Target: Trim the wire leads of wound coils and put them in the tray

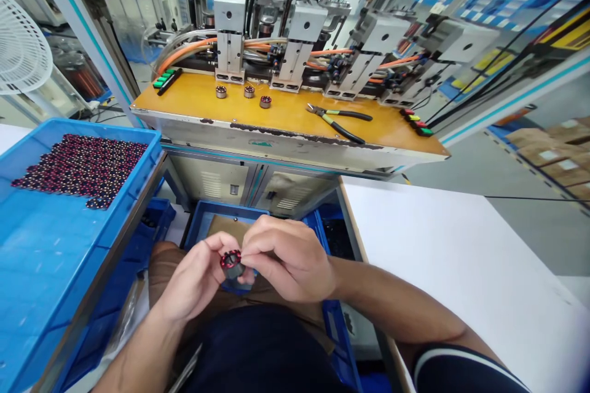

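Observation:
In front of my lap, my left hand (203, 276) is closed around a small motor stator (232, 264), a dark ring with red and black windings along its upper rim. My right hand (290, 258) has thumb and forefinger pinched together at the stator's right edge. Whatever lies between those right fingertips is too small to make out. On the yellow bench top (184, 101) of the machine stand three similar stators, one of them (265, 102) with a red rim. Cutting pliers (341, 120) with black and yellow-green handles lie open to their right.
At left, a blue tray (27, 258) holds many stators in packed rows. A white table (461, 258) extends on the right. Machine columns (230, 31) rise behind the bench. A blue bin (203, 212) is below, beyond my hands. A white fan (21, 43) stands far left.

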A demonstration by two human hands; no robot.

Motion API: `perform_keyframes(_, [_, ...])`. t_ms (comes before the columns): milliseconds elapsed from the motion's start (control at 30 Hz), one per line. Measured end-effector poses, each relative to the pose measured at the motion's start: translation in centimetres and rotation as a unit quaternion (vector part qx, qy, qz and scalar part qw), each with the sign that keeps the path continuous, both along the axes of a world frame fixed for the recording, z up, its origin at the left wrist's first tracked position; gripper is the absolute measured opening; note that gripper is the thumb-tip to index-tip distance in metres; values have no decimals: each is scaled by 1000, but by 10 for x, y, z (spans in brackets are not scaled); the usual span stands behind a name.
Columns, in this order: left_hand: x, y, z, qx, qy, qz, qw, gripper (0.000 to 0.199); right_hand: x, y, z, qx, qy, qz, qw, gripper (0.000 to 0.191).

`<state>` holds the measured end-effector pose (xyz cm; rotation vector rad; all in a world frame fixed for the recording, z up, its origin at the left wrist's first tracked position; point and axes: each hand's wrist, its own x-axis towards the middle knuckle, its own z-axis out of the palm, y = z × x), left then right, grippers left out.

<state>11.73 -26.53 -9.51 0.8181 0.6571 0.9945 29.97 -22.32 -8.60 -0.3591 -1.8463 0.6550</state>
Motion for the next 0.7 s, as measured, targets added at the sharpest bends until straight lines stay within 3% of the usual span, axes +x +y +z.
perform_keyframes(67, [-2,1,0,-13,21,-48,999,43,1,1,1,3,-6,1,1000,6])
perform_keyframes(200, [-5,1,0,-15,41,-29,999,27,2,2,1,11,-11,-12,1000,7])
perform_keyframes(433, [-3,2,2,-34,42,-108,993,34,5,4,0,36,-13,-2,999,7])
perform_keyframes(500, [-3,0,1,-24,58,-81,995,27,6,3,1,38,-20,-12,999,8])
perform_keyframes(567, [-3,-2,-2,4,79,-13,997,17,6,2,2,32,-24,-34,999,8])
perform_keyframes(700, [0,-5,-7,80,95,93,988,24,3,-1,1,-7,-16,-85,996,10])
